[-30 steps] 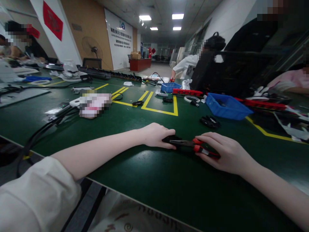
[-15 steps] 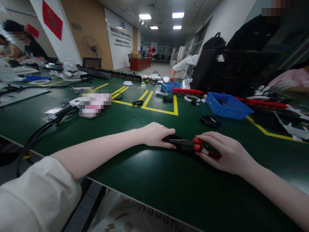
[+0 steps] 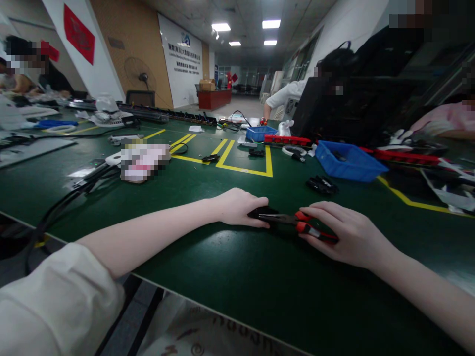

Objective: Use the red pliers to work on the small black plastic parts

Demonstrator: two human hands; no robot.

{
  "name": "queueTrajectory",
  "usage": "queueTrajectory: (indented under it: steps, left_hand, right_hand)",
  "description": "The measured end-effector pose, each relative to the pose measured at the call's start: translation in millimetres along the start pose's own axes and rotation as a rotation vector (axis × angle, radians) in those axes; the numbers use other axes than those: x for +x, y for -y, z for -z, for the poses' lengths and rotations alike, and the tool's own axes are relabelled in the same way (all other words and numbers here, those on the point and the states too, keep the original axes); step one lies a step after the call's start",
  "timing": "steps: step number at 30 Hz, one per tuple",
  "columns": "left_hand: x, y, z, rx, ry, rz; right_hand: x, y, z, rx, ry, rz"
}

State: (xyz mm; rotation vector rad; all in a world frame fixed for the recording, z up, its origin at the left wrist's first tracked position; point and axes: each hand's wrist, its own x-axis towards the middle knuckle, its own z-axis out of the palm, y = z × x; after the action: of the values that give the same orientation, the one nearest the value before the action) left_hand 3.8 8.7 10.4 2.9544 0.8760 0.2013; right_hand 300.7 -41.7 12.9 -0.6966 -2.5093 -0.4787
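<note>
Between the thumb and fingers of my left hand [image 3: 239, 208] is a small black part [image 3: 264, 211], held low over the green table [image 3: 222, 262]. What kind of part it is cannot be made out. My right hand [image 3: 343, 230] is closed around the red and black handles of long-nosed pliers [image 3: 284, 218]. Their jaws point left and lie against the black part. Whether the jaws grip it is too dark to tell. Beyond my right hand lies a cluster of black parts [image 3: 322, 185].
A blue bin [image 3: 349, 165] stands at the right, with a smaller blue bin [image 3: 261, 132] farther back. A pixelated pink object [image 3: 143, 163] and black cables [image 3: 70, 198] lie at the left. Yellow tape [image 3: 245, 171] marks the table. Other people sit around it.
Both hands, the black part and the pliers keep nearly the same pose. The whole view has shifted very slightly. At the back right, a person's dark-haired head has come into view.
</note>
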Motion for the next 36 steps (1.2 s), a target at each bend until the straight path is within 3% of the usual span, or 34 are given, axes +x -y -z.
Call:
queueTrajectory:
  steps: [14,22,36]
  left_hand:
    - [0.3,-1.6,1.9,0.005,0.012,-0.005]
    - [0.7,-2.5,3.6,0.035,0.034,0.003]
    - [0.6,-2.0,3.1,0.013,0.026,0.005]
  right_hand:
    - [-2.7,-3.4,0.2,0.010,0.017,-0.022]
    - [-3.2,-6.1,-2.7,-0.108,0.021,0.050]
    - [-7.3,-11.8,-9.6,-0.136,0.085,-0.005]
